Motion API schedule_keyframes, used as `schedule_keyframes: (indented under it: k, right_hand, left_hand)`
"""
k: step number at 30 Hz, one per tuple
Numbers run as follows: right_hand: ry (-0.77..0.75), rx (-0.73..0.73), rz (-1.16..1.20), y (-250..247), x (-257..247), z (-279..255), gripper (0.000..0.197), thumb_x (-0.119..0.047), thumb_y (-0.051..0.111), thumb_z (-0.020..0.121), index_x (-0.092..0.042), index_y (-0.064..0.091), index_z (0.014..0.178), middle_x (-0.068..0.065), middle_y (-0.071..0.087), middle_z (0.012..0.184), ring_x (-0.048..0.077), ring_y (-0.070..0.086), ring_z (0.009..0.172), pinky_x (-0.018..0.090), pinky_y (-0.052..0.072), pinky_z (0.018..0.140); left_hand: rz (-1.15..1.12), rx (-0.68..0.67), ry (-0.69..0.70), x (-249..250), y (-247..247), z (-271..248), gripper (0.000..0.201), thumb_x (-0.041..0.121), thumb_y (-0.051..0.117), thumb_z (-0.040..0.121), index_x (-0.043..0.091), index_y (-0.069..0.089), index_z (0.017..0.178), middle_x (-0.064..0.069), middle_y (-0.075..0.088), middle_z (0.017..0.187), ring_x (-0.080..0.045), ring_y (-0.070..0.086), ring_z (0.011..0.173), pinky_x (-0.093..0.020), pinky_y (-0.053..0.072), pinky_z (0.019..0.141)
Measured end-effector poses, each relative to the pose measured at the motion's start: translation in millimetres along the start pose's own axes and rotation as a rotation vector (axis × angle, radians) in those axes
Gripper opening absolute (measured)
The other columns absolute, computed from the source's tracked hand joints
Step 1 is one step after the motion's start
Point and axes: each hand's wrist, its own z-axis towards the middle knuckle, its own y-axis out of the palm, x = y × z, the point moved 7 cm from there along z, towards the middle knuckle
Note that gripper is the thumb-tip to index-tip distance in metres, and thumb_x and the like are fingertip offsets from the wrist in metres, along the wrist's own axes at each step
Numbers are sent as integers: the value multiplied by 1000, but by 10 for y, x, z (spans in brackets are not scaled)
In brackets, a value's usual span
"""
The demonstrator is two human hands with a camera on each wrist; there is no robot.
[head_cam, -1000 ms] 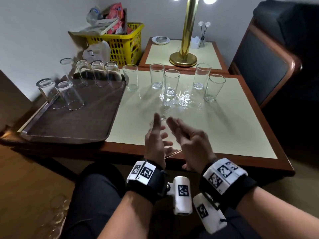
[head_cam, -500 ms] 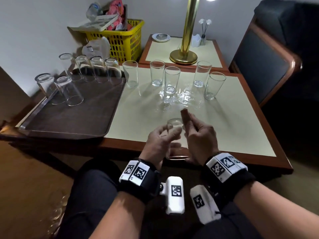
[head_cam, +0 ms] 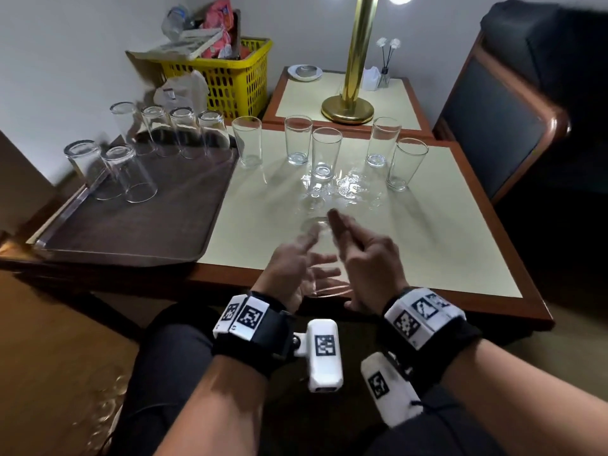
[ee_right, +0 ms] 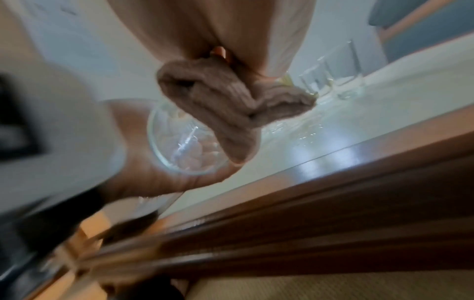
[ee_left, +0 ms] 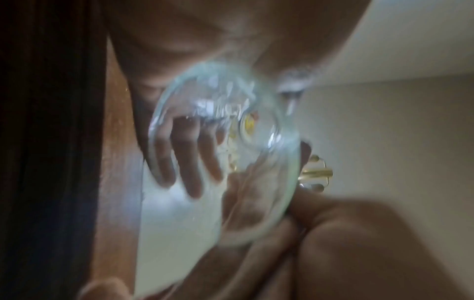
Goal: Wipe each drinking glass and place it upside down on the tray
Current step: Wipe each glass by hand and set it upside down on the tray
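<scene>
My left hand (head_cam: pixel 296 261) grips a clear drinking glass (head_cam: pixel 316 225) just above the table's near edge, tilted with its base pointing away from me. In the left wrist view the glass (ee_left: pixel 225 162) fills the middle, with fingers seen through it. My right hand (head_cam: pixel 358 245) pinches a brownish cloth (ee_right: pixel 225 105) right beside the glass (ee_right: pixel 184 146). Several wiped glasses (head_cam: pixel 138 174) stand upside down at the far end of the brown tray (head_cam: pixel 131 232). Several upright glasses (head_cam: pixel 325 153) stand on the table behind my hands.
Bright glints or drops (head_cam: pixel 348 189) lie on the cream tabletop (head_cam: pixel 427 245) among the upright glasses. A brass lamp base (head_cam: pixel 347 108) stands on the side table behind. A yellow basket (head_cam: pixel 227 80) is at the back left, a padded chair (head_cam: pixel 500 120) at the right.
Half a second ago the cloth sat over the glass's far end. Now my right hand lies along the glass's side and my left fingers have shifted on it.
</scene>
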Motion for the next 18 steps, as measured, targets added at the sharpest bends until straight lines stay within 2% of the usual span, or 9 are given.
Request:
schedule_keyframes:
  k: [3, 5, 6, 8, 11, 13, 15, 16, 18]
  right_hand:
    - [-2, 53, 20, -51, -4, 98, 30, -54, 56, 100, -40, 72, 120, -18, 69, 74, 8, 63, 61, 31, 50, 64]
    - [-59, -59, 35, 91, -62, -15, 27, -38, 59, 102, -39, 68, 127, -22, 75, 103, 0, 72, 84, 25, 57, 80]
    - [-81, -94, 15, 125, -83, -67, 29, -33, 60, 103, -38, 67, 130, -21, 73, 113, -5, 71, 83, 20, 58, 78]
    - [-64, -53, -15, 72, -64, -18, 28, -36, 58, 103, -42, 66, 129, -16, 77, 102, -3, 64, 55, 18, 52, 55]
    - [-40, 85, -6, -99, -67, 144, 28, -53, 53, 101, -45, 68, 123, -16, 68, 73, 3, 56, 56, 27, 46, 63]
    - [-92, 6, 23, 2, -151, 67, 25, -42, 56, 102, -48, 64, 125, -16, 77, 95, 2, 68, 74, 28, 55, 72]
    - [-135, -108, -10, 126, -221, -74, 33, -23, 59, 102, -39, 65, 131, -32, 62, 125, -22, 60, 97, 14, 53, 91]
    - [-142, -113, -28, 121, -232, -81, 35, -20, 59, 102, -33, 64, 134, -37, 56, 126, -30, 54, 91, 6, 48, 87]
    - [-128, -16, -42, 13, -236, 29, 33, -28, 58, 103, -34, 63, 136, -39, 58, 121, -22, 55, 66, 9, 48, 73]
  left_hand:
    - [50, 77, 183, 114, 14, -24, 59, 60, 78, 77, 15, 62, 112, -9, 65, 100, -22, 63, 75, -36, 53, 68]
    - [-39, 248, 235, 151, -91, -43, 71, 79, 61, 78, 18, 63, 113, -8, 66, 106, -24, 64, 81, -37, 53, 73]
    - [-70, 247, 196, 140, -107, -39, 70, 80, 48, 85, 18, 61, 116, -11, 66, 110, -29, 67, 88, -42, 55, 82]
    - [-26, 116, 100, 104, -63, -12, 62, 68, 45, 93, 17, 57, 126, -16, 68, 115, -37, 69, 98, -50, 53, 92]
    - [83, 64, 214, 160, 39, -47, 74, 54, 78, 78, 7, 56, 130, -8, 70, 100, -23, 67, 76, -33, 51, 67]
    - [26, 225, 295, 224, -26, -66, 81, 74, 71, 74, 7, 62, 119, -5, 67, 94, -17, 59, 66, -29, 47, 60]
    - [-65, 296, 215, 209, -106, -61, 76, 79, 42, 89, 9, 61, 113, -11, 65, 102, -23, 62, 75, -37, 52, 74]
    - [-79, 237, 143, 176, -98, -33, 71, 73, 34, 95, 10, 57, 118, -15, 66, 106, -28, 65, 83, -44, 53, 84]
    - [19, 79, 81, 135, -2, -30, 60, 59, 45, 98, 9, 53, 130, -20, 68, 115, -33, 68, 93, -47, 53, 90]
